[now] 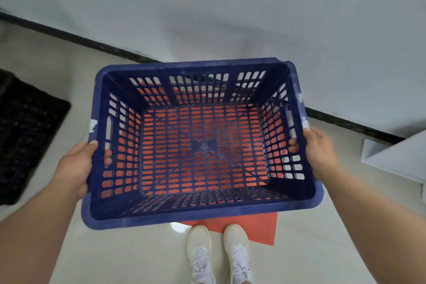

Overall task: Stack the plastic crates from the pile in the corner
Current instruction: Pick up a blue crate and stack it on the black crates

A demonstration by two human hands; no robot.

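Note:
A dark blue slotted plastic crate (pixel 200 210) is held up in the air in front of me, open side up and empty. My left hand (pixel 78 166) grips its left handle slot, with fingertips showing through the slot. My right hand (pixel 318 152) grips the right handle slot the same way. Below the crate a red sheet (pixel 253 228) lies on the floor and shows through the crate's slots. A black crate (pixel 25 131) sits on the floor at the left edge, blurred.
A white wall with a black skirting strip (pixel 92 42) runs across behind the crate. A pale grey box or panel (pixel 396 157) stands at the right. My white shoes (pixel 219 253) stand on the glossy light floor at the red sheet's near edge.

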